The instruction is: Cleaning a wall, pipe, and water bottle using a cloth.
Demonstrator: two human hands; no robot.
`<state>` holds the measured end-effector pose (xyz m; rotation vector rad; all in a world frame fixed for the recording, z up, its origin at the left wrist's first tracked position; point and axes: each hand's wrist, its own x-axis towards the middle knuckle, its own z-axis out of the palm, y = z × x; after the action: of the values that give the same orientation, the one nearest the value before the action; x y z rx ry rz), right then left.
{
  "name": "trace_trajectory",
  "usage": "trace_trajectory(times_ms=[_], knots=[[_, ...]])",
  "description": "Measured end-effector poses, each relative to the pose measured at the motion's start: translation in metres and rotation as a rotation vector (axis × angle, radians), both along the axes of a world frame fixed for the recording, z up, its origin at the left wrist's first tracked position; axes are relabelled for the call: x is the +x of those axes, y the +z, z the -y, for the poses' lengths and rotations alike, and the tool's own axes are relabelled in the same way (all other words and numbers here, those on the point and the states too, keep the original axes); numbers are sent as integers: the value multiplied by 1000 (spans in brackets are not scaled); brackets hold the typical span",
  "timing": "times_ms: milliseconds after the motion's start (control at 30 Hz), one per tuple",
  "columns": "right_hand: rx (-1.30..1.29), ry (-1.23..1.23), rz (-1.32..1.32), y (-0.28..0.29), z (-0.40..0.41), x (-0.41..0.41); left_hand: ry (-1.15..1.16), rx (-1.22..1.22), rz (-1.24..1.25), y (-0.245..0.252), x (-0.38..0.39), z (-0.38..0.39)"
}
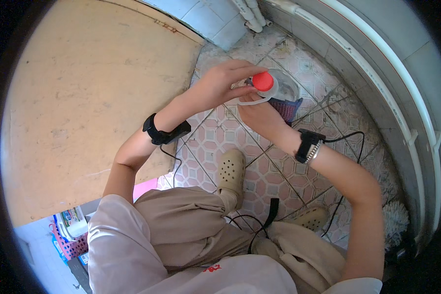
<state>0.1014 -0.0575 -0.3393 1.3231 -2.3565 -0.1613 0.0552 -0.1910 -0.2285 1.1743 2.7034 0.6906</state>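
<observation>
Near the top centre, a clear plastic jug [288, 86] with a white loop handle is held up above the tiled floor. Its round red screw cap [262, 81] faces the camera. My left hand [229, 82] has its thumb and fingers on the cap's left edge. Below the cap, my right hand [261, 114] reaches up to the jug and its handle; its fingertips are mostly hidden. A dark red and blue mesh-like item [286, 108] shows just under the jug, and I cannot tell whether it touches it.
A beige door panel [106, 95] fills the left side. White pipes [367, 66] run along the right wall, beside a white brush-like thing [395, 224]. More pipes [250, 14] meet the floor at the top. A pink basket [71, 246] is at lower left. Black cables hang from both wrist straps.
</observation>
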Motion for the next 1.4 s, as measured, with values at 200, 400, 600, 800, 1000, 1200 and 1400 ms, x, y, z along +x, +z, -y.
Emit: trace_trajectory(times_ms=[200, 400, 600, 800, 1000, 1200, 1400], knots=[[99, -26, -108, 6, -3, -1, -1, -28, 0, 2, 0, 0], [-179, 240, -95, -16, -33, -4, -49, -54, -35, 5, -2, -1], [-313, 500, 26, -30, -91, -14, -12, -57, -18, 5, 0, 0], [-466, 386, 347, -46, -121, -7, 8, 2, 11, 0, 3, 1], [-651, 240, 519, -39, -112, 5, 18, -11, 1, 1, 4, 2], [-703, 142, 536, -39, -106, 7, -7, 32, -6, -4, 2, 1], [-795, -4, 678, -13, -88, -21, 11, 74, 95, -3, 3, 3]])
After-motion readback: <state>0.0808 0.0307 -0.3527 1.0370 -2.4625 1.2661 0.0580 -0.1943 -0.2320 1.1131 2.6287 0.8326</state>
